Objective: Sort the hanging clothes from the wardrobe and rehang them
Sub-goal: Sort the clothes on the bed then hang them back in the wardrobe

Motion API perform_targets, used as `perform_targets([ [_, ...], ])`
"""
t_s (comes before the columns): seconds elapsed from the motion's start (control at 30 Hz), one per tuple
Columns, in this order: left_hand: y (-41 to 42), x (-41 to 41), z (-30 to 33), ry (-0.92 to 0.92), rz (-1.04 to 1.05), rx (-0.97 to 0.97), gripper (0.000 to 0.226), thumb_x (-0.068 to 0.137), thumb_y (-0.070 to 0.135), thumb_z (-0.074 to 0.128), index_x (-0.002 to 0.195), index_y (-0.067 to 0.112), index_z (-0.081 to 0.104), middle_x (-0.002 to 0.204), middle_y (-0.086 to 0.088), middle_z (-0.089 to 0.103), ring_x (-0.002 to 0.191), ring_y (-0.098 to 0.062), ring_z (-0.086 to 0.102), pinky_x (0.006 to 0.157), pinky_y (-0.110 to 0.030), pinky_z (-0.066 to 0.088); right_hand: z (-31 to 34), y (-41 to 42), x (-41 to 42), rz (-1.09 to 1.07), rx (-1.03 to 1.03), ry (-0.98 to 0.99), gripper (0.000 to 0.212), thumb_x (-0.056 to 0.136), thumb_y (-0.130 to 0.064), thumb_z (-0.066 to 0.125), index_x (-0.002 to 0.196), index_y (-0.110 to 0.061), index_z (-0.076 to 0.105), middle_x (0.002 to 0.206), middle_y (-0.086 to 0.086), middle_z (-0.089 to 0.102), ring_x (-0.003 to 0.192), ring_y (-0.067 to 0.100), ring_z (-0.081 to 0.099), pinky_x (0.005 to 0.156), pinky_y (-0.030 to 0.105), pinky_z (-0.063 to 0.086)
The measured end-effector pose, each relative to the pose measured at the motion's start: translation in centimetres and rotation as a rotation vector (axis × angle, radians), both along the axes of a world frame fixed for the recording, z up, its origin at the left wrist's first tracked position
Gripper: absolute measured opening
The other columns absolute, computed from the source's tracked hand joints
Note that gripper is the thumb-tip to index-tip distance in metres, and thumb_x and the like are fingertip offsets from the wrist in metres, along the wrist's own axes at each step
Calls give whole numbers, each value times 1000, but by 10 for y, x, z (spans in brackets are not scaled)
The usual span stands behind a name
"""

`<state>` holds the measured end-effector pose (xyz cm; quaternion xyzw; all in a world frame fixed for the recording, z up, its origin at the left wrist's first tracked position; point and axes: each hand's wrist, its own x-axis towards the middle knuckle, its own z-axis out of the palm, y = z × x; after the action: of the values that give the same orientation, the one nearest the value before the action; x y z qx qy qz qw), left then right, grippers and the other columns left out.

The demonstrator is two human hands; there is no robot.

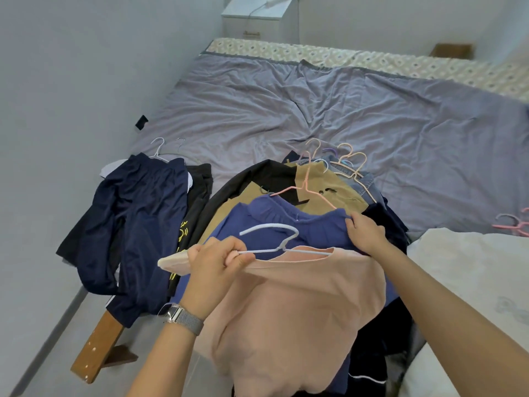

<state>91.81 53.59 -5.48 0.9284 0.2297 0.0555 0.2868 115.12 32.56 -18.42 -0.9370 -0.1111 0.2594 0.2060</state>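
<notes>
Pale walls (71, 67), bed (315, 110) (purple sheet), nightstand (252, 21)

A rumpled lavender bedsheet (315, 110) covers the bed, a white nightstand (252, 21) (cable draped on top) against the far wall.

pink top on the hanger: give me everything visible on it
The pink top is a plain, pale pink garment of soft, knit-looking fabric with a wide neckline. It hangs on a pale blue-white hanger whose hook points left. The left hand grips the hanger and the top's left shoulder; the right hand holds its right shoulder. Its body drapes down, wrinkled, over the blue garment and the dark clothes on the bed.
</notes>
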Motion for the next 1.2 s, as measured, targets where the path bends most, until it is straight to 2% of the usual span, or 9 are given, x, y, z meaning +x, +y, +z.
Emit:
perform_targets([
  [0.13,1,-12,5,6,20,18,30,73,62,41,67,36,53,88,30,56,84,0,49,89,-9,13,-22,-2,19,-108,-158,20,33,94,-8,35,121,-17,51,118,15,59,110,35,50,92,42,29],
  [0.33,0,-16,-4,11,55,3,32,74,62,40,69,34,55,87,27,58,85,-4,51,89,-7,12,-34,-7,39,-132,-2,-57,36,85,2,26,98,-24,47,120,17,49,105,38,46,90,42,28],
  [0.47,-4,-2,-14,29,73,-25,30,73,63,41,68,37,53,78,19,60,81,-7,51,88,-8,13,-49,-6,52,-34,-194,26,43,89,-5,42,129,-16,50,134,21,42,120,41,42,98,45,35],
  [0.53,-7,8,-17,25,77,-45,29,72,64,42,68,38,53,69,14,58,81,-7,51,88,-8,14,-50,-4,53,10,-233,108,38,93,-15,44,129,-5,50,134,23,45,120,41,43,101,44,36],
  [0.73,-18,23,-8,-4,7,4,31,73,66,40,69,37,54,68,16,58,82,-2,50,83,-17,17,57,-12,-16,33,644,502,32,101,-27,43,100,-7,67,95,13,69,89,21,64,86,33,48],
  [0.83,-27,20,5,-23,40,64,34,71,67,36,69,38,53,65,17,56,77,2,47,74,-26,15,94,-42,-69,263,601,277,24,95,-34,53,83,-18,68,81,-1,67,75,3,58,72,20,43],
  [0.93,-43,10,22,-36,90,86,31,75,61,43,71,34,57,66,19,57,77,-2,46,76,-26,14,104,-62,-106,248,492,-35,30,96,-30,51,66,-28,49,63,-9,52,63,2,49,59,22,33],
  [1.03,-61,-15,52,-83,84,66,21,75,53,48,70,34,57,65,20,54,80,-8,48,80,-29,19,126,-75,-151,136,517,-239,37,98,-25,47,63,-35,39,61,-11,47,62,4,48,58,29,34],
  [1.2,-69,-69,106,-178,4,14,22,76,55,49,65,36,53,74,15,62,83,-11,53,83,-31,23,176,-91,-227,-48,569,-399,20,95,-26,52,77,-26,59,72,-8,60,69,8,55,67,37,45],
])
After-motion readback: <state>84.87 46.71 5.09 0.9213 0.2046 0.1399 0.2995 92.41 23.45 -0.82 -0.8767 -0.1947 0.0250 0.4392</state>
